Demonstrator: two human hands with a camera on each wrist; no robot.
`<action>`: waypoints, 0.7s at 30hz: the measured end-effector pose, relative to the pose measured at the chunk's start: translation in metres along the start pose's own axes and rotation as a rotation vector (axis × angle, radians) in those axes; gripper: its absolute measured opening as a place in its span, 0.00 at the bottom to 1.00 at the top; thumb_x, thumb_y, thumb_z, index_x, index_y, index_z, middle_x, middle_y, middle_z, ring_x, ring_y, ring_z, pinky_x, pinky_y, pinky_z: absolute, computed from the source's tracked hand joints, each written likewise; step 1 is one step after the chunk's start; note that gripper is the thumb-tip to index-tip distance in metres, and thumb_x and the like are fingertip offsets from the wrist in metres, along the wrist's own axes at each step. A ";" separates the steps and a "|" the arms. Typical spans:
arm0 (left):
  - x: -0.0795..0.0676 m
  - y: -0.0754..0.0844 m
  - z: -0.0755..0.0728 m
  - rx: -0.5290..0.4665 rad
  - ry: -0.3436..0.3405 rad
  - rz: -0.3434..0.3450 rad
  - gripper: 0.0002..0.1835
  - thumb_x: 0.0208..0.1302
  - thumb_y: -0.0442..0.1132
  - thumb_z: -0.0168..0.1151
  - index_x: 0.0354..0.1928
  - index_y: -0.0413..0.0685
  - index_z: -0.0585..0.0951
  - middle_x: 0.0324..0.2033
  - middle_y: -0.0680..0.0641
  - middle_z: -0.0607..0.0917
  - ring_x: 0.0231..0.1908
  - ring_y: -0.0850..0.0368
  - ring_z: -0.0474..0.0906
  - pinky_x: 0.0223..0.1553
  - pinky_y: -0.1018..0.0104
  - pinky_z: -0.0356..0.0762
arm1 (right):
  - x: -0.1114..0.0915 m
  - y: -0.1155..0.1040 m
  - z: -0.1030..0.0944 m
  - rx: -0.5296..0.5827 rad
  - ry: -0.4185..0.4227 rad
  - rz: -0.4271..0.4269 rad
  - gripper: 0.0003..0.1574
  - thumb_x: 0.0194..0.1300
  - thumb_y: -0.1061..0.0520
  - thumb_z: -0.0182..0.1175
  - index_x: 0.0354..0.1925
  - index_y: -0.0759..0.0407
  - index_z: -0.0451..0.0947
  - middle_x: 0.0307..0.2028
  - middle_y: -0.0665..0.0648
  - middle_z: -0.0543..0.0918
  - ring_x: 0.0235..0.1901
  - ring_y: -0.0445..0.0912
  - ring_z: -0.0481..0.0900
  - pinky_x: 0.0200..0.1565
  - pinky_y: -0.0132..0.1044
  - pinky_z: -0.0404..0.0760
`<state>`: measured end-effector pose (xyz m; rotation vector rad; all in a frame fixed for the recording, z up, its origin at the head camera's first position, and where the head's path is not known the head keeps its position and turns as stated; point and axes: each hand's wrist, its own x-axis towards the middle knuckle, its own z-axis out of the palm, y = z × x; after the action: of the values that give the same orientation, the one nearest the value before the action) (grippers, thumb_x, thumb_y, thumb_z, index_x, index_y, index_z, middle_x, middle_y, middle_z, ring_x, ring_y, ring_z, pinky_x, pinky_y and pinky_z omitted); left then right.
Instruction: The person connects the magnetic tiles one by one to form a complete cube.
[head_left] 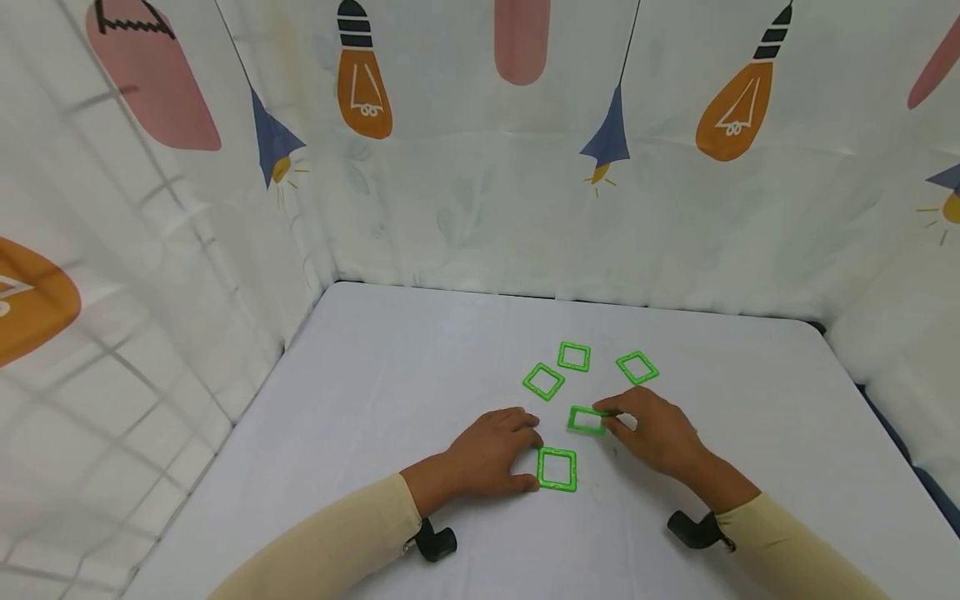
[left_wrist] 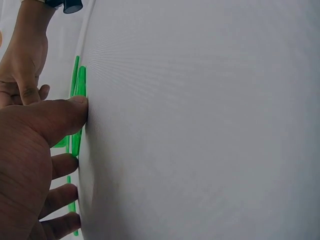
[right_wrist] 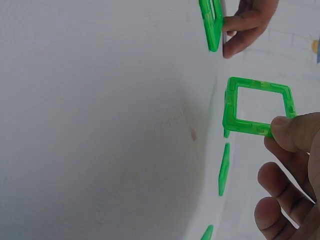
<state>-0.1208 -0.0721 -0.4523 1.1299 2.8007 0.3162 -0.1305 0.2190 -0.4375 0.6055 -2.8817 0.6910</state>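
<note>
My left hand holds a green square frame tile flat on the white table, thumb at its near left corner and a fingertip at its far left corner. In the left wrist view the thumb covers part of that tile. My right hand pinches a second green square tile by one corner between thumb and forefinger, raised and tilted just beyond the first. The other fingers of this hand are curled loosely below, clear of the tile.
Three more green square tiles lie apart farther back: one turned cornerwise, one behind it, and one to the right. White cloth walls with lamp prints border the table behind and at both sides.
</note>
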 end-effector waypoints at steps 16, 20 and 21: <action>0.000 -0.002 0.003 0.004 0.028 0.017 0.26 0.63 0.60 0.70 0.58 0.57 0.81 0.67 0.53 0.74 0.71 0.54 0.64 0.71 0.57 0.61 | 0.000 -0.011 0.008 -0.018 0.012 -0.063 0.20 0.59 0.58 0.76 0.49 0.43 0.88 0.40 0.41 0.83 0.44 0.42 0.83 0.41 0.39 0.83; 0.000 -0.003 0.004 0.004 0.036 0.020 0.26 0.63 0.60 0.70 0.58 0.57 0.81 0.67 0.53 0.75 0.71 0.53 0.64 0.71 0.57 0.62 | 0.001 -0.012 0.011 -0.022 0.022 -0.088 0.19 0.59 0.57 0.76 0.49 0.43 0.88 0.39 0.41 0.83 0.44 0.41 0.83 0.41 0.38 0.83; 0.000 -0.003 0.004 0.004 0.036 0.020 0.26 0.63 0.60 0.69 0.58 0.57 0.81 0.67 0.53 0.75 0.71 0.53 0.64 0.71 0.56 0.62 | 0.001 -0.013 0.011 -0.023 0.023 -0.091 0.19 0.59 0.57 0.77 0.49 0.43 0.88 0.39 0.41 0.83 0.44 0.41 0.83 0.41 0.38 0.83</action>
<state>-0.1221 -0.0733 -0.4572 1.1650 2.8237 0.3360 -0.1268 0.2031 -0.4422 0.7155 -2.8166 0.6464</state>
